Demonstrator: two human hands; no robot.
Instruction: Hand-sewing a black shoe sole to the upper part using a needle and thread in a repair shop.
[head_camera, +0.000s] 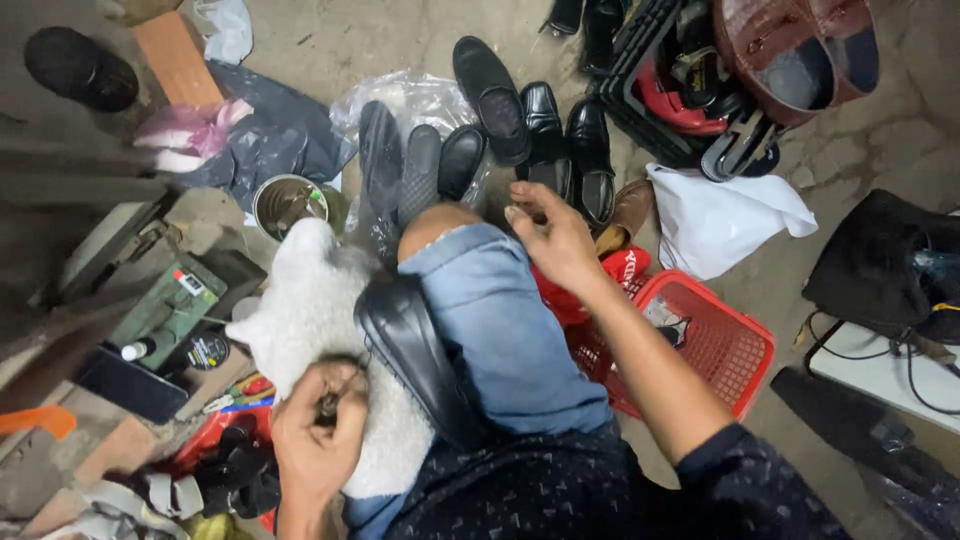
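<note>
Left hand (318, 430) is closed on a small dark tool against the white cloth (310, 320) beside the black shoe (415, 350) lying on the lap, while the right hand (555, 235), fingers loosely apart and empty, hovers above the red basket (735, 350).

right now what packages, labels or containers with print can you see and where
Round metal tin, open, left of the knee, small green label on its rim.
Black round lid with a pale label, on the left bench.
Red plastic bag with white print, under the right hand, beside the red mesh basket.
</note>
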